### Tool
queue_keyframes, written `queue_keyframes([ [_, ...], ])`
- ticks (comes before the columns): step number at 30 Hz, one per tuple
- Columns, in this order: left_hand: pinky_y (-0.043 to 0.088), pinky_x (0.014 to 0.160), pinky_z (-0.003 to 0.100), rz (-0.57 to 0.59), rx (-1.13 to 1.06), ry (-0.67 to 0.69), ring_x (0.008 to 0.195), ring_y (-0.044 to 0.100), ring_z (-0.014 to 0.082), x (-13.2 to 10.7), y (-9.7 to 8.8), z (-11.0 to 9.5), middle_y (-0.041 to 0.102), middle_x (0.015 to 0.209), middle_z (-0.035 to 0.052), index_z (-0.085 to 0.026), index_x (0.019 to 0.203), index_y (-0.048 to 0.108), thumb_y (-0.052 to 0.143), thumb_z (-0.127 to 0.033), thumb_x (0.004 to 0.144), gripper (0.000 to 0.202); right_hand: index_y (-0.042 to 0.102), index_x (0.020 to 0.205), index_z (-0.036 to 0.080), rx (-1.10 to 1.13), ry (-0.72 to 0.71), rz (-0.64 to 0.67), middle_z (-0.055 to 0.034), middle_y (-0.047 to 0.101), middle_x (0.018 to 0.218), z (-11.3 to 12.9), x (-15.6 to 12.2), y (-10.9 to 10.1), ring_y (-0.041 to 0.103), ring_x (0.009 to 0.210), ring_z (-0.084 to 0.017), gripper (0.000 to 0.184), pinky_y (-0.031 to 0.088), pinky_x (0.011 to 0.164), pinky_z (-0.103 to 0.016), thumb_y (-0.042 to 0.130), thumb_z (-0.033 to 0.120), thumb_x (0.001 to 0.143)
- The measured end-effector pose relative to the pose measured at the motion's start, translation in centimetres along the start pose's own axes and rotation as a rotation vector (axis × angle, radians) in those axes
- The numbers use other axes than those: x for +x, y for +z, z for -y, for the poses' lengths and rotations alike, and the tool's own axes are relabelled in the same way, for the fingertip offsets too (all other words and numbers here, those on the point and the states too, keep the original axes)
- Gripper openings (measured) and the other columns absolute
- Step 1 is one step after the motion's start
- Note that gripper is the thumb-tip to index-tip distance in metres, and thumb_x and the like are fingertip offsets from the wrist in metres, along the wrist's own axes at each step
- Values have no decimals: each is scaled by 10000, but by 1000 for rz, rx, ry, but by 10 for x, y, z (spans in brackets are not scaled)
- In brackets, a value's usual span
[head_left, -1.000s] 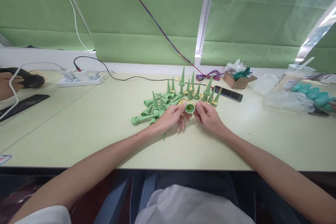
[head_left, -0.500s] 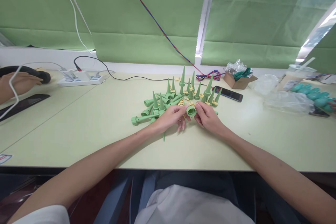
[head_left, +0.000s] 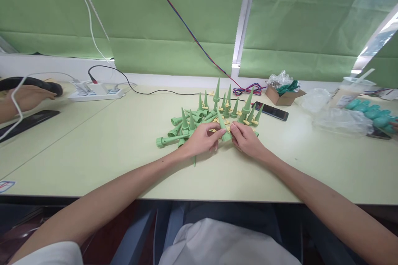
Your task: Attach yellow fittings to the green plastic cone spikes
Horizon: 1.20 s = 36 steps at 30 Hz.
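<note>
My left hand (head_left: pixel 203 137) is closed around a green plastic watering spike (head_left: pixel 221 119), its point up and its wide cap end (head_left: pixel 226 137) tilted toward me. Fingers pinched, my right hand (head_left: pixel 246 137) is at the spike's right side, on what looks like a small yellow valve (head_left: pixel 228 128), mostly covered by the fingertips. Just beyond my hands is a pile of similar parts. Several green spikes (head_left: pixel 217 91) stand upright, some with yellow valves (head_left: pixel 255 123) at their sides. Green tubes with caps (head_left: pixel 161 142) lie to the left.
A phone (head_left: pixel 271 111) lies behind the pile on the right, near an open cardboard box (head_left: pixel 281 97). Further right are a drink cup (head_left: pixel 346 91) and plastic bags (head_left: pixel 342 121). A power strip (head_left: pixel 96 95) stands back left. Another person's hand (head_left: pixel 29 98) is at far left.
The spike has been turned: its open cap end faced me before, and now its pointed body shows upright. My left fingers have shifted along it; my right hand stays nearly in place.
</note>
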<state>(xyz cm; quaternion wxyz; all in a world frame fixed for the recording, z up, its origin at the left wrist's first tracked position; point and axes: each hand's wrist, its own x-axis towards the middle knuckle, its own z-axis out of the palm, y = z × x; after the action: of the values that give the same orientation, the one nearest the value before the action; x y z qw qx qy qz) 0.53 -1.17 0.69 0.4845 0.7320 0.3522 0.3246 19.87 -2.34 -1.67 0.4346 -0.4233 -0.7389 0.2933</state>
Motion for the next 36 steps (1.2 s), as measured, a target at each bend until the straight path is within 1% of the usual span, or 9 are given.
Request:
queue_keyframes([
  [3,401,456,241,-38,87,38,440,513,122,-2,1,-2,509,504,-39,-191,774,539,606,-503,906,345,355,673,253,-63,-24,-15,29,423,507,-1,1,0,397,498,-158,499,318,522,-319,349,611,1020],
  [6,412,486,248,-71,169,97,496,530,127,-2,1,-2,520,594,-20,-189,758,528,614,-478,900,333,355,650,247,-113,-47,-25,22,429,508,-1,2,0,393,512,-159,516,318,539,-323,346,604,1021],
  [9,436,541,254,-107,282,197,574,527,123,-1,1,0,536,724,9,-183,728,518,592,-443,917,330,362,625,240,-121,-46,-18,20,427,492,-1,2,-1,391,509,-155,529,312,543,-323,346,584,1027],
  [13,440,598,257,-136,445,356,672,492,137,-1,0,5,512,781,26,-178,701,507,572,-362,941,310,344,585,231,-147,-42,-14,18,419,477,-1,2,-2,377,493,-142,549,291,541,-324,345,544,1036],
  [19,458,610,249,-134,492,472,719,518,126,-1,1,11,549,903,46,-167,762,540,561,-281,964,233,329,568,223,-154,-33,-26,22,408,476,-2,2,-1,361,485,-127,542,269,535,-320,358,498,1034],
  [25,474,583,238,-193,487,436,686,527,100,-1,2,9,569,986,49,-166,785,539,585,-231,945,178,346,599,223,-134,-7,-72,24,416,502,-1,3,1,377,507,-129,520,292,544,-311,380,516,1027],
  [28,493,596,244,-214,478,408,673,555,88,-1,3,9,574,1078,54,-177,919,594,598,-211,932,36,352,619,226,-100,0,-95,26,423,509,0,2,1,384,511,-130,516,310,544,-302,386,543,1026],
  [32,480,584,248,-265,468,351,623,558,81,-1,3,10,592,1062,45,-188,1088,560,598,-232,934,165,376,657,228,-30,17,-140,29,440,530,2,1,2,398,511,-126,505,331,536,-288,380,573,1025],
  [36,453,560,243,-269,399,295,607,547,97,-1,4,5,611,914,21,-179,952,549,551,-352,968,174,401,681,225,40,20,-173,31,449,563,2,1,2,408,508,-117,493,340,528,-278,374,571,1031],
])
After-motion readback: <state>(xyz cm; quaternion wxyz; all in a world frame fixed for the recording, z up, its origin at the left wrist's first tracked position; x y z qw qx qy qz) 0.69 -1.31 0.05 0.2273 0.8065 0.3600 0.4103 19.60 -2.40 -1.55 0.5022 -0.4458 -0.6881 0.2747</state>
